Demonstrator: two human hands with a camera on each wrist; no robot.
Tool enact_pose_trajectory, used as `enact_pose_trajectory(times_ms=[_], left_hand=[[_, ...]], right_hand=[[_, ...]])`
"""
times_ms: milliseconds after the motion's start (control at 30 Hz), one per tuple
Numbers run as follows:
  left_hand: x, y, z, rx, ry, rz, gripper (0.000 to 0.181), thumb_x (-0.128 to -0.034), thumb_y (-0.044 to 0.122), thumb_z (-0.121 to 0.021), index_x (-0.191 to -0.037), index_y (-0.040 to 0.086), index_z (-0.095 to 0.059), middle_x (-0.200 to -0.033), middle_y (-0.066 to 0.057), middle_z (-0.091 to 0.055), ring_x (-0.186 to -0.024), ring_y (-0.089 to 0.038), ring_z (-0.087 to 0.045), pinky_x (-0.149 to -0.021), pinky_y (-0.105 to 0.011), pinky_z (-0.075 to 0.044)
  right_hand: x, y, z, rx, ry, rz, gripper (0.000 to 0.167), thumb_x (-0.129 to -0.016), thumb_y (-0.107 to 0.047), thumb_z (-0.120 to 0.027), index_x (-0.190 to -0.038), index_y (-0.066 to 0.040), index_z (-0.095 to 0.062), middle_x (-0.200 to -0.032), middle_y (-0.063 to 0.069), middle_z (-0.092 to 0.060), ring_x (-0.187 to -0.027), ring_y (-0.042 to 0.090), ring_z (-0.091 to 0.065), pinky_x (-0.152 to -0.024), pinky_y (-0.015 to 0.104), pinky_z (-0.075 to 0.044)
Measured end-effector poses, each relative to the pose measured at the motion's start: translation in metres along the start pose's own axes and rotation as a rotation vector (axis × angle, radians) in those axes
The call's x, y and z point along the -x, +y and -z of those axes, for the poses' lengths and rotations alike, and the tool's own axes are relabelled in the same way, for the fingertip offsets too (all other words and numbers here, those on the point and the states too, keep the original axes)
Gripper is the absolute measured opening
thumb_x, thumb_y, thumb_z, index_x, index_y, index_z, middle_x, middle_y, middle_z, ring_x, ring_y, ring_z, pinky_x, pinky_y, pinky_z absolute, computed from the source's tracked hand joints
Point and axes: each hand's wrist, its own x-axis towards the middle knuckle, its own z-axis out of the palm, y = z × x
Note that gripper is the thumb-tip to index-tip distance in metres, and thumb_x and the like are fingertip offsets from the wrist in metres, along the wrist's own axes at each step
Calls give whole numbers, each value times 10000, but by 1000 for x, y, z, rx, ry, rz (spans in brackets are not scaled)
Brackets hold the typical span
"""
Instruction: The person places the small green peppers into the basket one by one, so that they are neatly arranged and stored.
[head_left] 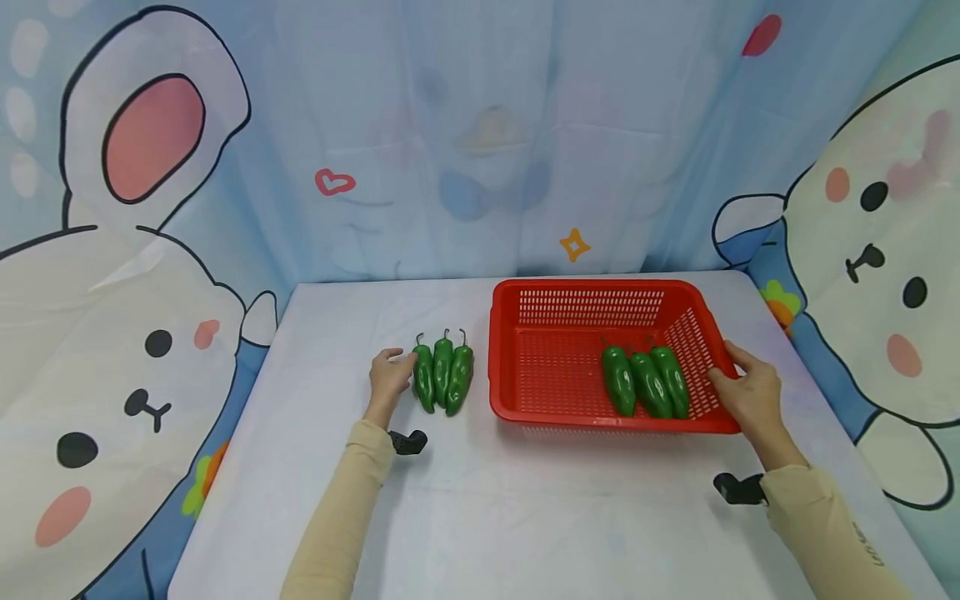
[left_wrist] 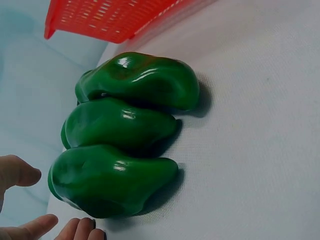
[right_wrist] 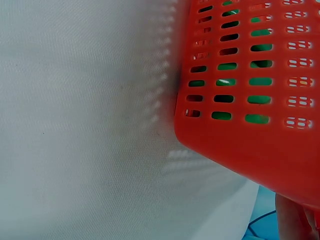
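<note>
Three glossy green peppers (head_left: 442,375) lie side by side on the table, stems pointing to the back. Just left of them is my left hand (head_left: 388,379); in the left wrist view its thumb (left_wrist: 20,171) and fingers are spread near the stem end of the nearest pepper (left_wrist: 112,180), with a gap showing. My right hand (head_left: 752,398) grips the right rim of a red plastic basket (head_left: 547,362), thumb at the inside. Inside the basket's right half rest three more green peppers (head_left: 651,385), seen through its slots in the right wrist view.
A white cloth covers the table (head_left: 570,517). Behind it hangs a blue curtain (head_left: 480,150) with cartoon prints, continuing along both sides. Small black wrist mounts (head_left: 408,442) stick out from both sleeves.
</note>
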Motion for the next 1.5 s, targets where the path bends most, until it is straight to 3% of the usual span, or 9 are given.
enact_pose_trajectory(times_ms=[233, 533, 867, 1167, 1333, 1500], left_hand=[[2, 2, -3, -54, 12, -45, 523, -873, 256, -683, -1306, -19, -581, -1093, -221, -662, -740, -188, -613, -572, -215, -487], [5, 4, -6, -91, 18, -64, 545, -846, 246, -748, -1284, -36, -586, -1048, -217, -687, -885, -298, -675, -729, -330, -557], [5, 5, -6, -109, 14, -52, 489, -847, 213, -743, -1251, -32, -614, -1073, -235, -675, -927, -332, -668, -784, -386, -556], [7, 6, -5, -86, 13, -18, 461, -842, 210, -749, -1226, -20, -640, -1122, -243, -653, -977, -338, -649, -832, -409, -542], [7, 6, -5, -67, 9, -8, 446, -842, 207, -755, -1211, -19, -647, -1153, -246, -639, -1003, -345, -643, -856, -418, -540], [8, 4, -5, -70, 10, -17, 449, -831, 197, -772, -1203, -20, -645, -1174, -253, -631, -1025, -365, -639, -867, -439, -538]], right_hand=[[0, -2, 2, -11, 3, 20, 573, -987, -149, -526, -1510, -17, -332, -1416, 356, -428, -645, 95, -591, -500, 118, -481], [0, -4, 3, -21, -4, 28, 573, -981, -148, -521, -1504, -3, -339, -1413, 363, -426, -611, 24, -552, -502, 125, -485], [1, -4, 2, -19, -9, 19, 576, -982, -147, -521, -1507, -8, -331, -1408, 363, -431, -619, 54, -567, -503, 124, -484], [2, -3, 1, -6, -20, 3, 583, -989, -153, -512, -1518, -18, -309, -1431, 354, -411, -711, 183, -612, -509, 128, -491], [1, -3, 2, -5, -16, 12, 582, -984, -151, -515, -1514, -14, -317, -1426, 356, -416, -684, 122, -590, -518, 118, -484], [2, -2, 3, -6, -17, 17, 582, -983, -152, -513, -1512, -9, -317, -1415, 366, -421, -709, 168, -610, -515, 120, -486]])
